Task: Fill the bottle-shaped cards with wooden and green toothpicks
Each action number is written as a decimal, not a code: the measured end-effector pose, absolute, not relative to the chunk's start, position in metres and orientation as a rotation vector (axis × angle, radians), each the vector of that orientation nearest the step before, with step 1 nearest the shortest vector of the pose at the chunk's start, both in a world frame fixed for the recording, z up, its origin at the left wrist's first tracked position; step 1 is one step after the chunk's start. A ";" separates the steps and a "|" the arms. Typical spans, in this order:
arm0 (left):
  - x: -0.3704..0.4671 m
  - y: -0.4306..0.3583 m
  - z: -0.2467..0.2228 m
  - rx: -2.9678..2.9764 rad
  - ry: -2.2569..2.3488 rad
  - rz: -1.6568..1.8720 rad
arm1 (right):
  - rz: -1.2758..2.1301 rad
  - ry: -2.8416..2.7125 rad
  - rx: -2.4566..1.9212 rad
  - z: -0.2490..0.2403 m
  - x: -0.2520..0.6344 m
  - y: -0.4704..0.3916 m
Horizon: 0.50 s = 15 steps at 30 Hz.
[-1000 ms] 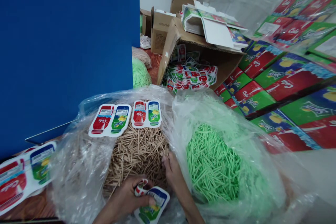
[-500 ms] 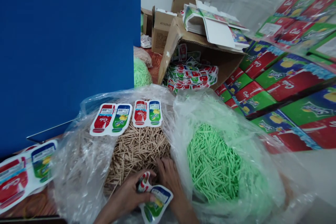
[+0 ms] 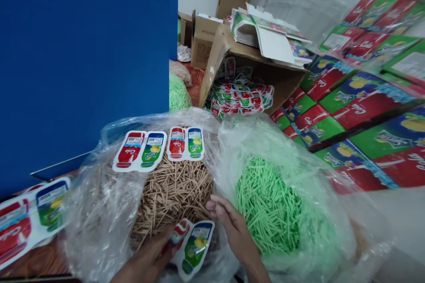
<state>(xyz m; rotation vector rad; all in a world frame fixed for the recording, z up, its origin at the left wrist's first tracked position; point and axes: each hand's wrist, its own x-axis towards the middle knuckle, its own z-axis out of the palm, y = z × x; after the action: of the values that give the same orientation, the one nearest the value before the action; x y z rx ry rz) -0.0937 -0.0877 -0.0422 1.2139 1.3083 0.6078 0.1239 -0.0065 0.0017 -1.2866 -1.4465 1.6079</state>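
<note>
My left hand (image 3: 151, 252), low in the view, is closed on a double Cola and Sprite pouch (image 3: 195, 247). The pouch's Cola half is bent toward the palm, and its Sprite half faces up. Just right of it, my right hand (image 3: 234, 225) hovers at the edge of the brown sticks (image 3: 177, 190), fingers curled together; whatever they hold is hidden. Those short thin sticks fill a clear plastic bag (image 3: 102, 199). Two more double pouches, a larger one (image 3: 139, 151) and a smaller one (image 3: 186, 143), lie flat at the far side of the sticks.
Light green sticks (image 3: 268, 208) fill a second bag on the right. More pouches (image 3: 20, 225) lie at far left beside a blue panel (image 3: 86, 62). Behind, a tipped carton (image 3: 212, 62) holds many pouches. Printed boxes (image 3: 358, 106) are stacked at right.
My right hand has lifted out of the brown sticks and shifted right, toward the green bag. My left hand, still holding the pouch, has moved slightly left and down.
</note>
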 end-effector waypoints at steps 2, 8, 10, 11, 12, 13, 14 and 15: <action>-0.090 -0.084 -0.042 1.212 1.272 0.601 | 1.667 -1.520 -1.213 0.009 0.118 -0.012; -0.087 -0.075 -0.034 0.907 1.231 0.546 | 1.606 -1.653 -1.088 0.011 0.091 -0.007; -0.092 -0.070 -0.024 0.943 1.238 0.533 | 1.622 -1.545 -1.099 0.007 0.083 -0.001; -0.095 -0.068 -0.018 0.984 1.241 0.532 | 1.654 -1.490 -1.091 0.005 0.079 0.002; -0.097 -0.064 -0.011 1.025 1.249 0.531 | 1.700 -1.435 -1.080 0.003 0.075 0.004; -0.100 -0.060 -0.004 1.052 1.264 0.528 | 1.755 -1.360 -1.075 0.000 0.071 0.005; -0.101 -0.056 0.004 1.053 1.279 0.517 | 1.830 -1.226 -1.078 -0.002 0.067 0.005; -0.103 -0.052 0.010 1.026 1.293 0.501 | 1.905 -1.043 -1.087 -0.005 0.063 0.004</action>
<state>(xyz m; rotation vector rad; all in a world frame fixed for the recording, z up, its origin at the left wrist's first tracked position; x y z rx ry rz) -0.1025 -0.0520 0.0103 1.0256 1.2928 0.5010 0.0633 0.0036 -0.0054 -1.0868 -1.0430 1.9051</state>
